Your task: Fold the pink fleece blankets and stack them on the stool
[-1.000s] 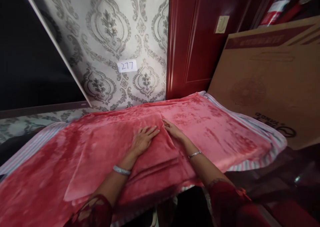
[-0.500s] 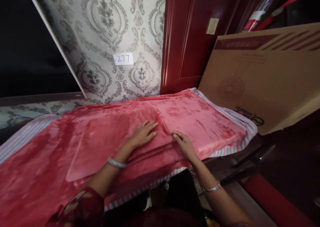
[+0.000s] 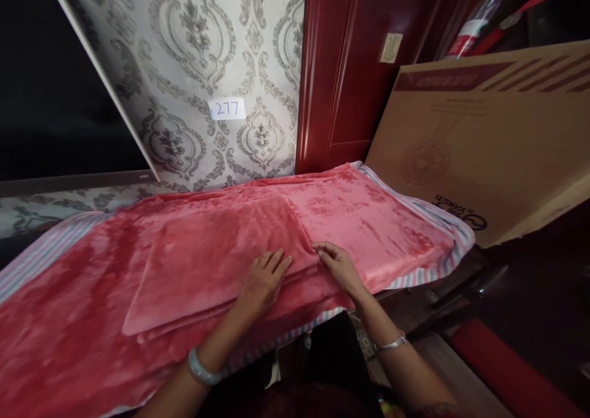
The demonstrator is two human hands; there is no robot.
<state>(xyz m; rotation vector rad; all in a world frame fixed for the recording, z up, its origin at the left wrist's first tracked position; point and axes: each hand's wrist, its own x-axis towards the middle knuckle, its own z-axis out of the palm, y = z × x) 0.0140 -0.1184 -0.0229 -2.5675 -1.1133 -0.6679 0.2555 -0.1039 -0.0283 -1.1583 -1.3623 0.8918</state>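
A folded pink plush cloth [image 3: 207,258] lies on a larger pink plush blanket [image 3: 369,221] with a striped edge. Its layers show along the near side. My left hand [image 3: 262,283] rests palm down on the cloth's near edge, fingers stretched out. At the cloth's right near corner, my right hand [image 3: 341,267] pinches the fabric between thumb and forefinger. A bracelet is on each wrist.
Behind the blanket is a patterned wall with a paper label [image 3: 228,108] reading 277. A dark screen [image 3: 64,92] stands at the left. A large cardboard box [image 3: 483,141] leans at the right, beside a dark red door panel [image 3: 350,67].
My left hand has slid toward me from the middle of the folded cloth to its near edge. My right hand stays at the corner, still pinching it.
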